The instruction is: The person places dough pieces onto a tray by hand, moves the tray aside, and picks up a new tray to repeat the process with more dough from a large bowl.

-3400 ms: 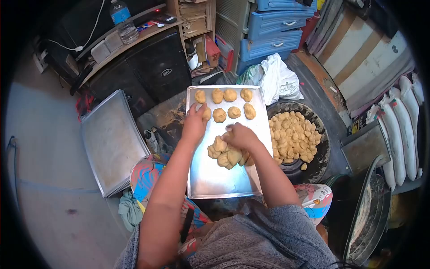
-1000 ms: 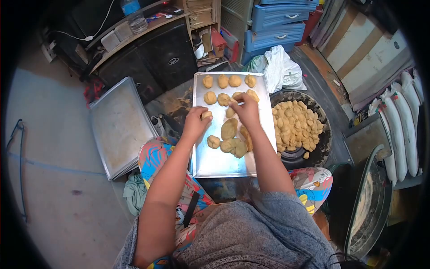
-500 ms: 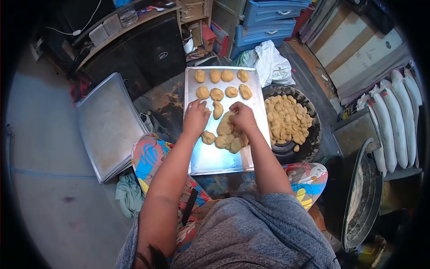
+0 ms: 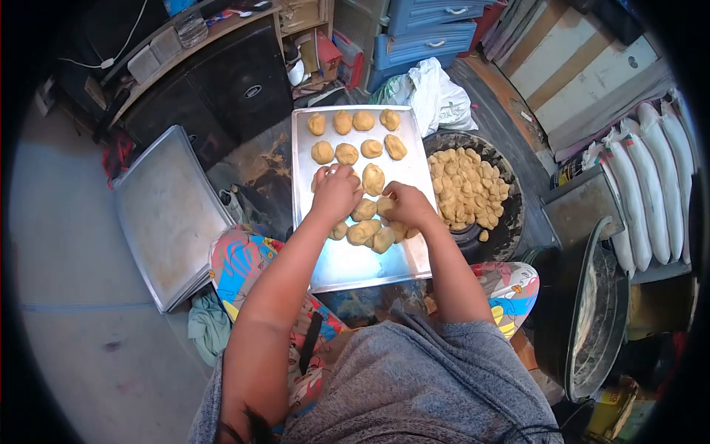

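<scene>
Several tan dough lumps lie on a silver metal tray (image 4: 333, 274) in front of me, with two rows of rounded pieces (image 4: 342, 120) at its far end. My left hand (image 4: 336, 192), a ring on one finger, curls over a lump near the tray's middle left; its fingers partly hide the dough. My right hand (image 4: 407, 205) has its fingers bent round a dough lump (image 4: 386, 206) right of the middle. Between the hands rests an oval piece (image 4: 373, 179). Nearer me, more lumps (image 4: 362, 232) sit close together, some touching.
A round black basin (image 4: 510, 229) with many dough pieces (image 4: 466, 185) stands right of the tray. Stacked metal trays (image 4: 166, 214) lie at the left. White plastic bags (image 4: 444, 100), blue drawers (image 4: 425, 48) and filled white sacks (image 4: 651, 185) are farther off.
The dough between my hands is now separate lumps, with an oval piece at the middle. My right hand has moved slightly nearer me. The whole view has shifted a little.
</scene>
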`<state>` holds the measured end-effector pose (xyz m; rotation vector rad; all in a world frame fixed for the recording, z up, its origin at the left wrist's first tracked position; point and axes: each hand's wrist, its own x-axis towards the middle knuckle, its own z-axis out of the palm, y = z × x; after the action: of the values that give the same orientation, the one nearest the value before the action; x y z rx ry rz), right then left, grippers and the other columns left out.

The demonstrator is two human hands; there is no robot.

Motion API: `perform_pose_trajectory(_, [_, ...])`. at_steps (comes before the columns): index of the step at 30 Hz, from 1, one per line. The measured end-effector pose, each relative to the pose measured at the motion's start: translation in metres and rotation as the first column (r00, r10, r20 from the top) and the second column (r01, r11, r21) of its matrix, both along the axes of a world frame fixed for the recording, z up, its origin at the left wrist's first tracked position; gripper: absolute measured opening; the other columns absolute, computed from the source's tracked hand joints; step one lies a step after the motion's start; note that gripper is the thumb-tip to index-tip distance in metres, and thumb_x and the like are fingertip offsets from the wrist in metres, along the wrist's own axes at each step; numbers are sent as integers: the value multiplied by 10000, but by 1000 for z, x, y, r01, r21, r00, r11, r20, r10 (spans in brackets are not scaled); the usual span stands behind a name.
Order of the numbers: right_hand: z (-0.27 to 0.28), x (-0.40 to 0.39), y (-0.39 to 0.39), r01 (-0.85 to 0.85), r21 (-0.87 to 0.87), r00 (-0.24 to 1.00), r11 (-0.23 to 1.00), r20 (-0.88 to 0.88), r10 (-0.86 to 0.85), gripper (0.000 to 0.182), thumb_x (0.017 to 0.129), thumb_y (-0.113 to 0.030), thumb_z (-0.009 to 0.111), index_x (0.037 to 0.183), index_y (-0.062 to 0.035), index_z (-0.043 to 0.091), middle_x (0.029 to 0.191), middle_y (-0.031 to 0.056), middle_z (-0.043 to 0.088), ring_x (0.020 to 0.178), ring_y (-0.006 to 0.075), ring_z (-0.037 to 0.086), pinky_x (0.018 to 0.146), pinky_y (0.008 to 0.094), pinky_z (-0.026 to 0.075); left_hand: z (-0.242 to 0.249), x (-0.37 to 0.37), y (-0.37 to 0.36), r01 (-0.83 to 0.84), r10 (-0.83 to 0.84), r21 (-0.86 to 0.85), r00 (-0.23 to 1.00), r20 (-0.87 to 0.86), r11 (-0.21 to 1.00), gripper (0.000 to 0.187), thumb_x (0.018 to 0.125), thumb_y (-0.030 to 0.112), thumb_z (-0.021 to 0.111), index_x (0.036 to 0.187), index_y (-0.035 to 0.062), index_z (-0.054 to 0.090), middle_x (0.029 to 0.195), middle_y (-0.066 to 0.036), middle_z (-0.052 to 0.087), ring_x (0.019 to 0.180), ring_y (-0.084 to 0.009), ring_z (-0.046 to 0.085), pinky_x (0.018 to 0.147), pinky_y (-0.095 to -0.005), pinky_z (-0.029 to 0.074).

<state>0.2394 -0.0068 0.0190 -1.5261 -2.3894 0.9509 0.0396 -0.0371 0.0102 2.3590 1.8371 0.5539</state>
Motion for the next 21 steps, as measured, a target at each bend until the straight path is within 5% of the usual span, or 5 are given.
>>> perform_pose_trajectory(3, [-6,5,17,401,-28,859,916,-336,-386,425,665,-226,741,1040,-79,606,880,143,658,864,309,635,773,410,494,-10,8,18,-27,18,122,997,76,992,273,765,202,659,1025,118,670,1161,-67,583,1147,-233,487,996,-421,296])
perform_pose_trajectory(7, [-35,6,35,348,423,937,837,-191,-293,406,760,-224,693,1137,-98,607,899,161,626,840,317,615,767,422,486,-18,26,37,93,-93,-32,996,-16,995,381,777,212,645,1141,101,622,1147,-58,592,1115,-212,519,983,-416,297])
perform_pose_trajectory(10, [-46,4,30,234,435,971,870,-57,-233,406,787,-224,669,1166,-92,608,963,166,593,923,326,583,799,405,484,-16,31,34,52,-68,-122,989,-128,991,399,797,240,630,1172,107,605,1148,-57,598,1091,-213,536,972,-406,303])
perform_pose_trajectory(16, [-35,8,25,176,337,981,925,18,-194,429,788,-200,670,1188,-66,589,1017,167,576,962,341,565,829,409,478,-14,29,-4,-65,62,230,998,21,971,358,834,281,610,1129,80,622,1130,-96,604,1089,-260,533,964,-391,320])
perform_pose_trajectory(21, [-10,5,-6,195,541,966,818,-249,-65,402,740,-132,689,1127,-75,597,1108,139,543,1017,328,537,841,407,453,7,28,-69,-172,202,-126,937,285,977,301,861,233,577,1094,49,626,1065,-130,605,1040,-296,540,923,-429,359])
